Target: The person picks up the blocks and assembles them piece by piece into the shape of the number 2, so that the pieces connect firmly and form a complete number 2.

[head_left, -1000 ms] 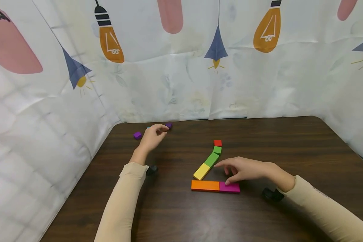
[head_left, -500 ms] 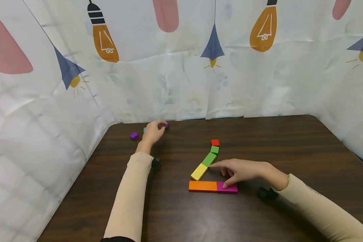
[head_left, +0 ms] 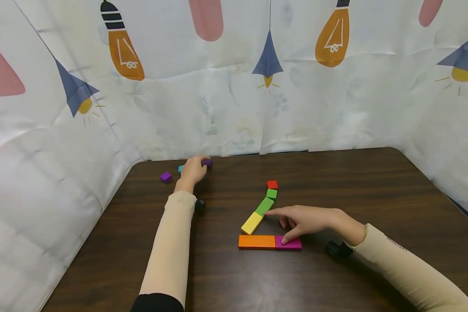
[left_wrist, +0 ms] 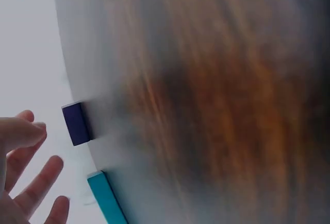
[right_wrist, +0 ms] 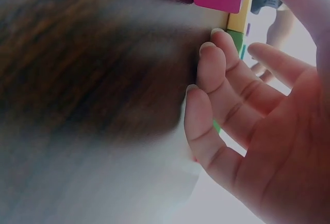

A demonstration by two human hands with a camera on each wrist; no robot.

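Note:
At the far left of the table, my left hand (head_left: 193, 171) reaches toward a dark purple block (head_left: 207, 162). In the left wrist view its fingers (left_wrist: 40, 185) are spread, with a gap to the dark purple block (left_wrist: 76, 124). A blue block (left_wrist: 107, 198) lies beside it, partly hidden by the hand in the head view. My right hand (head_left: 310, 219) has its thumb on a magenta block (head_left: 294, 244), and its index finger points to where a green block (head_left: 264, 206) meets a yellow block (head_left: 251, 223). Its other fingers are loosely bent and hold nothing.
An orange block (head_left: 257, 242) adjoins the magenta one. A small green block (head_left: 271, 193) and a red block (head_left: 272, 185) continue the slanted row. A purple block (head_left: 165, 177) lies left of my left hand. Patterned cloth (head_left: 226, 99) hangs behind the table (head_left: 335, 173).
My left hand has moved forward and come closer to the dark purple block. My right index finger has shifted to the green and yellow blocks; the thumb stays at the magenta one. The view has turned slightly.

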